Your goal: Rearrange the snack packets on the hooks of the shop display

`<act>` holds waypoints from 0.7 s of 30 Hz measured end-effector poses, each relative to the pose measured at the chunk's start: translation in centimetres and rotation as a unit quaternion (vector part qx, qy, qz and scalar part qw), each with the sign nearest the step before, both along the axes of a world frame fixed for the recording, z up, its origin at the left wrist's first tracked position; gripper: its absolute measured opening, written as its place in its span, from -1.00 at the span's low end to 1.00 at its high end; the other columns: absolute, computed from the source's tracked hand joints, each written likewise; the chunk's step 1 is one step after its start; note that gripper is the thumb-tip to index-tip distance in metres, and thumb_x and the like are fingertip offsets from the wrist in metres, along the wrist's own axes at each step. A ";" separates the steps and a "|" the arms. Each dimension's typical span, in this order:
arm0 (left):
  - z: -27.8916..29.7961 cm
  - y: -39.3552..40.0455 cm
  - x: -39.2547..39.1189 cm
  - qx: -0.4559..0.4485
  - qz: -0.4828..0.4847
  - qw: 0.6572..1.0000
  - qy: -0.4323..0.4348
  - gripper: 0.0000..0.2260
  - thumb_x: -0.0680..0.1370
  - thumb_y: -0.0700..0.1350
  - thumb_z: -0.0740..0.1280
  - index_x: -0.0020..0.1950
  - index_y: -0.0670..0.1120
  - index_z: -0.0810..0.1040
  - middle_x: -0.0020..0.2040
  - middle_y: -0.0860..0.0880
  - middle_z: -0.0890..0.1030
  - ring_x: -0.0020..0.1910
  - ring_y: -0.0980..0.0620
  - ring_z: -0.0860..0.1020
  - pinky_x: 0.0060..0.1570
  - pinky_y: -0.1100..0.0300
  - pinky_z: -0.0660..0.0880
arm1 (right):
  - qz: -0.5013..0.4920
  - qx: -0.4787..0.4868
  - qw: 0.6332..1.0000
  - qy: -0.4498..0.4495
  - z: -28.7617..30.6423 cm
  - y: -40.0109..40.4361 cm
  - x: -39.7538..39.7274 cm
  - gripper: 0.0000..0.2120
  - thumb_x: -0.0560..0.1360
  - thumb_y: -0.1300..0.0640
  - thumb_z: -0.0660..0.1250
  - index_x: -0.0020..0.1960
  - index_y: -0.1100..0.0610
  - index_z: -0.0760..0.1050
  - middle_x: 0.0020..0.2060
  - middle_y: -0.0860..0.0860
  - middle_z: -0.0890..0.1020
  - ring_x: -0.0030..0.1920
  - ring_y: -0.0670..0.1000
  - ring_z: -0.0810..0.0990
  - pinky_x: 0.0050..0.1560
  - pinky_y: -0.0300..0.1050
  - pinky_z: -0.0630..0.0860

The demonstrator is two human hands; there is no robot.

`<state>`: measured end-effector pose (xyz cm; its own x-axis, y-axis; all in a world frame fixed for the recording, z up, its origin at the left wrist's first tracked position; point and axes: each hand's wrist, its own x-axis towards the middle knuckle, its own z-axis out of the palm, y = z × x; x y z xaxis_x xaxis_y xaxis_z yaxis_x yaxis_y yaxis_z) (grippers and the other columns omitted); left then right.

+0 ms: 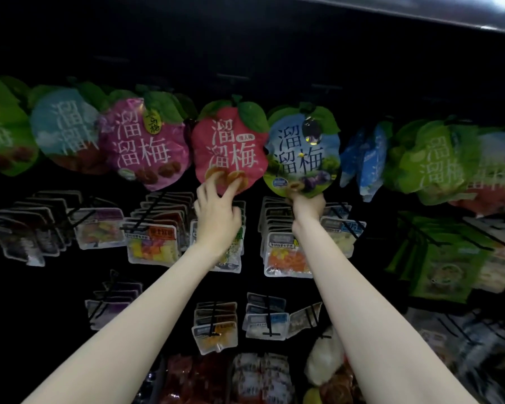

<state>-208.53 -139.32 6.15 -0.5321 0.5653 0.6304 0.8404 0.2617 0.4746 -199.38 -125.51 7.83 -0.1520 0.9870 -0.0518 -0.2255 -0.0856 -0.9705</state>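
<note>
My left hand [216, 212] has its fingers spread, tips touching the bottom edge of the red packet [229, 148] on the top hook row. My right hand [308, 204] grips the blue packet [302, 154] beside it, I think, since it's blurry.

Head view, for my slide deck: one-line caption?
Left hand touches the red packet; right hand grips the blue packet on the top hook row.
</note>
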 end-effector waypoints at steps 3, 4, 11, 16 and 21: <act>0.4 -0.2 -0.3 -0.018 0.001 0.999 0.049 -0.49 0.50 -0.25 0.25 0.43 0.04 0.30 0.51 -0.08 0.08 0.46 -0.14 0.00 0.35 -0.14 0.10 | -0.048 0.036 0.998 -0.036 0.0 -0.4 1.0 -0.56 0.42 0.24 0.43 0.26 0.15 0.42 0.19 0.09 0.55 0.21 0.09 0.50 0.23 -0.04 0.44; 0.4 -0.2 -0.5 -0.033 0.003 0.997 0.064 -0.47 0.51 -0.23 0.25 0.46 0.07 0.26 0.53 -0.05 0.03 0.48 -0.12 -0.05 0.38 -0.14 0.05 | -0.073 0.050 0.995 -0.056 0.1 -0.5 1.2 -0.57 0.43 0.22 0.43 0.26 0.15 0.42 0.20 0.09 0.54 0.22 0.09 0.50 0.22 -0.05 0.41; -0.8 0.0 -0.3 -0.129 0.004 0.986 0.108 -0.44 0.55 -0.17 0.22 0.51 0.07 0.11 0.55 -0.01 -0.17 0.50 -0.09 -0.23 0.41 -0.09 -0.05 | -0.013 0.002 0.998 -0.054 0.0 -1.6 1.3 -0.88 0.50 0.19 0.36 -0.02 0.16 0.43 -0.23 -0.01 0.52 -0.24 0.03 0.55 -0.21 -0.13 0.44; -3.7 -1.4 -0.3 -0.127 -0.001 0.989 0.080 -0.46 0.56 -0.17 0.22 0.51 0.02 0.14 0.55 -0.03 -0.12 0.51 -0.08 -0.18 0.42 -0.08 -0.06 | 0.048 0.010 0.998 -0.024 -0.5 -1.5 2.8 -0.90 0.53 0.14 0.33 -0.14 0.12 0.46 -0.24 0.01 0.57 -0.32 -0.06 0.53 -0.15 -0.15 0.48; -3.8 -2.3 0.8 -0.047 -0.041 0.996 0.062 -0.47 0.52 -0.23 0.24 0.48 -0.03 0.23 0.54 -0.06 -0.01 0.51 -0.08 -0.07 0.41 -0.10 -0.02 | -0.016 0.056 0.995 -0.076 -0.6 -0.7 4.4 -0.73 0.49 0.19 0.34 0.11 0.12 0.30 0.01 0.10 0.52 0.01 0.09 0.54 0.08 0.02 0.53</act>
